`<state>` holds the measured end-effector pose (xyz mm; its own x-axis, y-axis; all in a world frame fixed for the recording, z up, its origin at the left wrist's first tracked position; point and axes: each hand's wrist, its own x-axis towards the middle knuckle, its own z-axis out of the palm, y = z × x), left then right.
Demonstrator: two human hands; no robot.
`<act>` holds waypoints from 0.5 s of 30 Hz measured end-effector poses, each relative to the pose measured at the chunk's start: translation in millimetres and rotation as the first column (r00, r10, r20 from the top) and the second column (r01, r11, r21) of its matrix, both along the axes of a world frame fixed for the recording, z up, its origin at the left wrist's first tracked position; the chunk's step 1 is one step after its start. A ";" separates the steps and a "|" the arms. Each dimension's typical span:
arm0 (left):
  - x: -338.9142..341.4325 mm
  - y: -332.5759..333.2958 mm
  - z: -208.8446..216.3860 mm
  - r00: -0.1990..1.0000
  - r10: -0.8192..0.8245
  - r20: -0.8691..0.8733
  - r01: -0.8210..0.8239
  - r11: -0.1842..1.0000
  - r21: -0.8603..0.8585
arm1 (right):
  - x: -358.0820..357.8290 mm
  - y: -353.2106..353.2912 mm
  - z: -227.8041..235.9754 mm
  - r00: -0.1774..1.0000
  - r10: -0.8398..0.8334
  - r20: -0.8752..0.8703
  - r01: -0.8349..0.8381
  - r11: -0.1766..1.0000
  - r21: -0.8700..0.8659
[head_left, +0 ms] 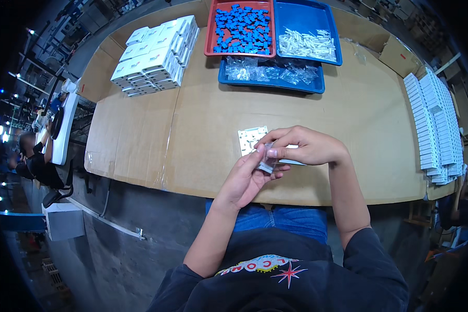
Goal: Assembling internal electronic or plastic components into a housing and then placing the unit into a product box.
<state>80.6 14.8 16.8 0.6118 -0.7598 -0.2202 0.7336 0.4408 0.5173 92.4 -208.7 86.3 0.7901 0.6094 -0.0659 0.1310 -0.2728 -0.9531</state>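
Observation:
Near the table's front edge, both hands are closed on a small clear plastic bag (268,163) with something pale inside, too small to make out. My left hand (240,182) is palm up, supporting the bag from below with thumb and fingers. From the right, my right hand (313,146) comes over it and pinches its upper part between thumb and fingers. Just behind my hands a flat white plate with holes and cut-outs (248,137) lies on the tabletop. A second white edge shows under my right hand, and the hand hides most of it.
Cardboard covers the table (130,135). At the back stand a red tray (209,44) of blue parts, a blue tray (339,52) of white sticks, and a lower blue tray (270,86) of clear bags. White boxes (156,54) are piled left, white panels (434,125) right. A person (44,164) sits far left.

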 end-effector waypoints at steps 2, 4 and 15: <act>0.4 0.4 5.6 0.999 0.013 -0.032 -0.016 0.996 -0.083 | 0.3 -4.3 -1.5 1.000 -0.009 0.008 0.009 1.000 -0.003; -0.2 0.6 17.6 0.998 -0.013 -0.063 -0.001 0.976 -0.218 | -0.5 -8.7 -0.7 0.998 -0.066 0.007 0.066 0.997 0.035; -5.6 -0.6 21.0 0.989 0.008 0.148 -0.020 0.997 0.079 | -4.7 -6.3 -2.6 0.993 -0.119 0.003 0.118 0.991 0.064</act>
<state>75.0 14.2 37.9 0.6524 -0.7347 -0.1861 0.6406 0.4032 0.6535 87.7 -215.0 83.7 0.8574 0.5141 -0.0241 0.1080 -0.2255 -0.9682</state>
